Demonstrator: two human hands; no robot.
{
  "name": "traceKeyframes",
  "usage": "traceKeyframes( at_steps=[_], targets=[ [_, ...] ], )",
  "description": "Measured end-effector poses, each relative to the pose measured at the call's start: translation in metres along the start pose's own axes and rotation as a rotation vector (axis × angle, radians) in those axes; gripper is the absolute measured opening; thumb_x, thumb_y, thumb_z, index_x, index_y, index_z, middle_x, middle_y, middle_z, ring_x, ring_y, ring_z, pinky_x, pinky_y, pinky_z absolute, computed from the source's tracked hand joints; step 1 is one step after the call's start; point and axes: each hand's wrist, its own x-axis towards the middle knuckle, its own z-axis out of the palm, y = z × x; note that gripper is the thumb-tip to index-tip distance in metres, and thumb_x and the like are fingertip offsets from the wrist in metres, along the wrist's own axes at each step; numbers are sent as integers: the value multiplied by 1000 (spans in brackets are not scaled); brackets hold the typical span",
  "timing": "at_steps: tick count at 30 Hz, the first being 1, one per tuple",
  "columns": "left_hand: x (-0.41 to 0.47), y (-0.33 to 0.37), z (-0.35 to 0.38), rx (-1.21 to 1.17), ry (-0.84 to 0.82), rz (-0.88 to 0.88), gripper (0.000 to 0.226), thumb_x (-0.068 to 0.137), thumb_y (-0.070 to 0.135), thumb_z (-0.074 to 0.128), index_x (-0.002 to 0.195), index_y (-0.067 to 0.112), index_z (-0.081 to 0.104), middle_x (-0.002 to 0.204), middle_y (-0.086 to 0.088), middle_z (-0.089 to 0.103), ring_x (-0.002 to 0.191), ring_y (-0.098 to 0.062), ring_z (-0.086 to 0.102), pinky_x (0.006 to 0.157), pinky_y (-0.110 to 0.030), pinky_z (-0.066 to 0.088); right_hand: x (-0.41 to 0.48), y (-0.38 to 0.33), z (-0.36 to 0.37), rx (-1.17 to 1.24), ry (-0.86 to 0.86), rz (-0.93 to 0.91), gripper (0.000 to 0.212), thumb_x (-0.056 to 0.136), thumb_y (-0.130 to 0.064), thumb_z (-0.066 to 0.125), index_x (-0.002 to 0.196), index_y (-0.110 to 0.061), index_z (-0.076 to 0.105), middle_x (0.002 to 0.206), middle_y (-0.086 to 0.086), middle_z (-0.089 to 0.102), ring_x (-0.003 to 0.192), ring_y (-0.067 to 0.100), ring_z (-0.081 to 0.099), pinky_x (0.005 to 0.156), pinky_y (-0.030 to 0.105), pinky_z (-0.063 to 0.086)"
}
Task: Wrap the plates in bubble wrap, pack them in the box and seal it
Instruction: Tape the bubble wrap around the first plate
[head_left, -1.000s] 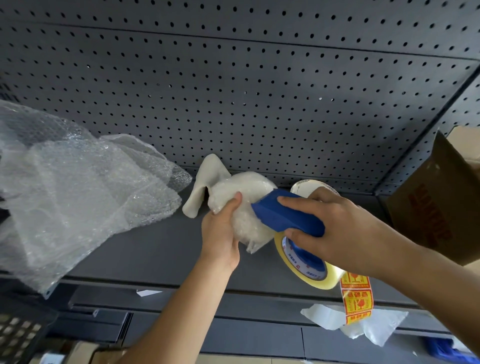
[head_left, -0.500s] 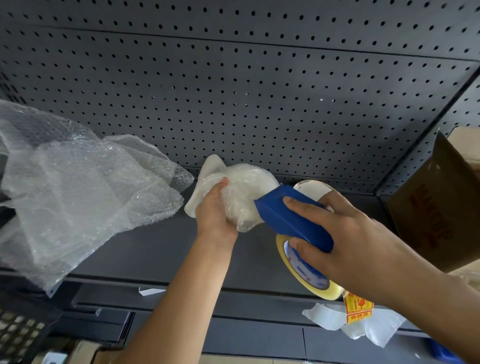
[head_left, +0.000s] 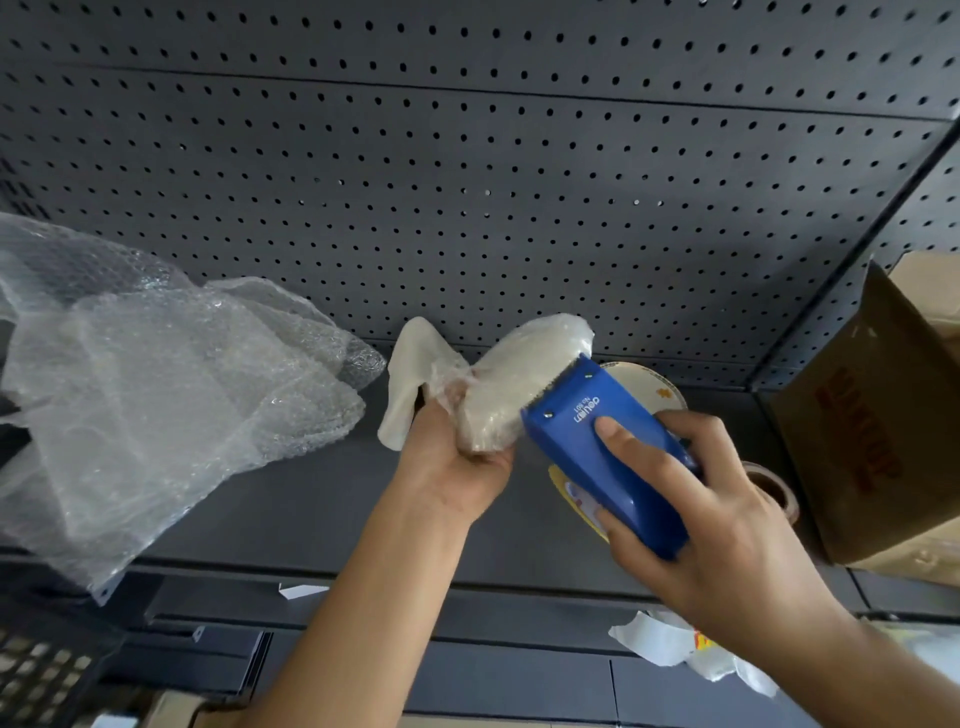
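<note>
A plate bundled in bubble wrap (head_left: 511, 384) is held above the dark shelf (head_left: 291, 514) at centre. My left hand (head_left: 452, 467) grips it from below, with a loose flap of wrap sticking up to the left. My right hand (head_left: 696, 519) grips a blue tape dispenser (head_left: 602, 457), its toothed front edge pressed against the bundle's right side. The tape roll shows only as a yellow rim under the dispenser. Behind the dispenser, a patterned plate (head_left: 660, 395) lies on the shelf. The brown cardboard box (head_left: 872, 426) stands open at the far right.
A big loose sheet of bubble wrap (head_left: 156, 405) covers the shelf's left part. A brown tape roll (head_left: 774, 488) sits between my right hand and the box. Dark pegboard (head_left: 467, 182) backs the shelf. Crumpled white paper (head_left: 670, 644) hangs below the shelf edge.
My left hand shifted from the bundle's side to underneath it and turned it. The dispenser rose and tilted, its teeth now on the wrap. The red-and-yellow label strip dropped behind my right forearm.
</note>
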Motion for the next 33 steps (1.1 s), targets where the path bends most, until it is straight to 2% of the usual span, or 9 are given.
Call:
traceKeyframes(
  at_steps=[7, 11, 13, 15, 18, 21, 23, 26, 33],
  targets=[
    [7, -6, -23, 189, -203, -269, 43, 108, 35, 46, 104, 3, 74, 100, -13, 76, 78, -23, 75, 67, -29, 62, 18, 14, -5, 54, 12, -96, 64, 85, -49, 60, 146, -35, 46, 125, 1, 45, 78, 20, 60, 60, 20, 53],
    [15, -10, -33, 510, -183, -145, 25, 107, 22, 45, 112, 17, 69, 111, -7, 74, 100, -22, 66, 89, -35, 52, 32, 22, 1, 172, -67, -34, 66, 85, -58, 56, 148, -44, 41, 125, -5, 44, 90, 20, 62, 70, 33, 60],
    [17, -12, -36, 619, -224, -34, 24, 107, 22, 47, 118, 19, 69, 118, -8, 75, 107, -22, 70, 96, -41, 54, 42, 24, 4, 261, -111, 17, 67, 83, -61, 54, 147, -47, 40, 121, -10, 43, 99, 13, 58, 81, 29, 56],
    [18, -13, -38, 695, -242, 47, 32, 109, 38, 43, 127, 25, 67, 128, -7, 72, 115, -23, 70, 101, -48, 54, 52, 26, 8, 317, -148, 68, 66, 84, -58, 58, 146, -49, 40, 119, -11, 45, 104, 7, 55, 85, 21, 50],
    [23, -13, -50, 675, -416, 23, 80, 94, 81, 15, 149, 34, 49, 145, -1, 61, 135, -20, 58, 113, -53, 43, 67, 27, 12, 423, -195, 161, 61, 86, -41, 68, 143, -49, 46, 119, -12, 50, 104, 1, 56, 84, 13, 48],
    [30, -12, -67, 830, -426, 61, 86, 82, 86, 35, 151, 36, 43, 147, 7, 59, 139, -13, 52, 120, -51, 35, 77, 28, 14, 499, -220, 220, 57, 87, -38, 71, 139, -51, 50, 124, -14, 55, 109, 0, 58, 91, 14, 48],
    [29, -11, -70, 1004, -389, 143, 77, 80, 81, 57, 144, 38, 52, 141, 11, 64, 135, -12, 55, 118, -52, 38, 81, 29, 16, 535, -255, 237, 56, 88, -37, 72, 138, -50, 51, 129, -15, 56, 113, 0, 58, 95, 17, 49],
    [31, -12, -72, 966, -246, 242, 48, 92, 60, 60, 129, 31, 67, 125, 7, 73, 122, -12, 66, 112, -45, 46, 85, 25, 20, 584, -309, 254, 53, 88, -37, 72, 136, -48, 54, 131, -20, 58, 114, -3, 59, 94, 18, 52],
    [46, -19, -68, 862, -54, 406, 21, 100, 18, 60, 116, 19, 74, 104, 2, 79, 100, -15, 74, 69, -17, 55, 94, 20, 26, 598, -360, 335, 50, 89, -35, 72, 135, -47, 56, 114, -26, 60, 93, -7, 62, 60, 2, 47]
  ],
)
